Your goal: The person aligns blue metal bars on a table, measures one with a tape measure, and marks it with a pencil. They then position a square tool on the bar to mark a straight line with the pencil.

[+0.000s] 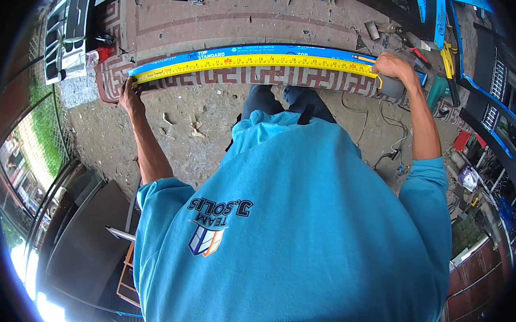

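Observation:
A yellow tape measure [262, 60] is stretched along a bar with blue film [245, 49] marked "TOP STANDARD". At the tape's left end, my left hand [129, 92] has its fingers closed on the tape end. My right hand [391, 68] is at the other end, beside the tape's grey case [391, 86], with a pencil [357, 58] between its fingers. The tape and bar lie across the near edge of a surface with a maroon pattern [230, 13].
Pliers with red handles [415, 51], a yellow-handled tool [448, 60] and a green tool [438, 91] lie at the right. Blue-filmed bars stand beyond them. A panel with cutouts [70, 35] lies at the far left. Cables [394, 129] run over the ground.

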### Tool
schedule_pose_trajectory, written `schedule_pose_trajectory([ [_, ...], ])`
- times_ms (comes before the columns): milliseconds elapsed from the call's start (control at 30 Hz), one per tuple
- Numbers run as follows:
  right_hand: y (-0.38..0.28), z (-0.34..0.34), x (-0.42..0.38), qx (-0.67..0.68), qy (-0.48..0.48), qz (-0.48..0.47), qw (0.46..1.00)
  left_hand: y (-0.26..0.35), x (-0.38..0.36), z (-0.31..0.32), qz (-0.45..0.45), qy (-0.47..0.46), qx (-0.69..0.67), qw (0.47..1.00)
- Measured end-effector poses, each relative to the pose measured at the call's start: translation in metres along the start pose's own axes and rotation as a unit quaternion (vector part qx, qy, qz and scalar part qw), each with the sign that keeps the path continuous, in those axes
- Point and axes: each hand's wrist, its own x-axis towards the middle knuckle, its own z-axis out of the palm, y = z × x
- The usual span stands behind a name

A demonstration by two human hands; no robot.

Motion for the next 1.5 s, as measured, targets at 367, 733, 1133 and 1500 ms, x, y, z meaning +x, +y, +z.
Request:
schedule_pose_trajectory([
  [367,-0.032,-0.014,-0.016,0.091,-0.004,0.038,0.995,0.009,0.005,-0.013,0.121,0.079,0.022,0.989],
  [733,-0.239,-0.052,0.028,0.530,0.237,-0.212,0.786,0.129,-0.191,0.230,0.219,-0.300,-0.045,0.927],
  [1133,-0.042,0.041,-0.038,0.837,0.503,0.027,0.216,0.091,-0.186,0.246,0.244,-0.669,0.361,0.602],
  [1500,0.124,0.124,-0.017,0.761,0.545,0.294,0.193,0.111,-0.128,0.185,0.267,-0.484,0.537,0.637],
])
